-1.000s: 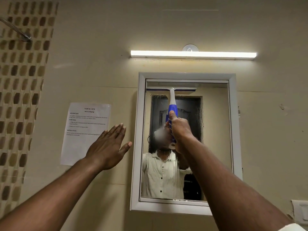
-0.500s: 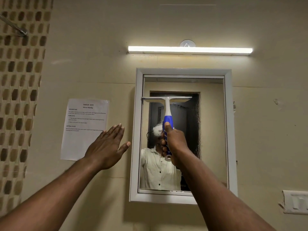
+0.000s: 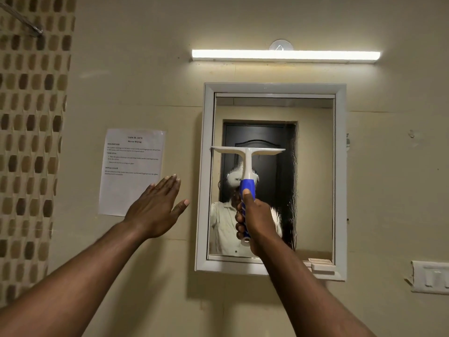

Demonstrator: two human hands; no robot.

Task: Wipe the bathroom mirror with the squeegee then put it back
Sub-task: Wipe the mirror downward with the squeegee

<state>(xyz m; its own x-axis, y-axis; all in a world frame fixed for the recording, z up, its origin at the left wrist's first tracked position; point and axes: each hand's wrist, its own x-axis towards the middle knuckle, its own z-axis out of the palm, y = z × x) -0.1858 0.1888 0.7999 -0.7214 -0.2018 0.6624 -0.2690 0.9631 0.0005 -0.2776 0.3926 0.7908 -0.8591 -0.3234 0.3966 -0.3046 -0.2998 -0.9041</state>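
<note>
Blue-handled squeegee (image 3: 247, 166) sits clamped in my right hand (image 3: 257, 222), blade flat across the mirror (image 3: 313, 181) midway; my left hand (image 3: 155, 210), fingers straight, empty, steadies me near the wall.

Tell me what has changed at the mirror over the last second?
The right hand has drawn the squeegee down the mirror, from just under the top of the frame to about mid-height on the left half of the glass. It still grips the blue handle. The left hand stays open with straight fingers beside the paper notice.
</note>
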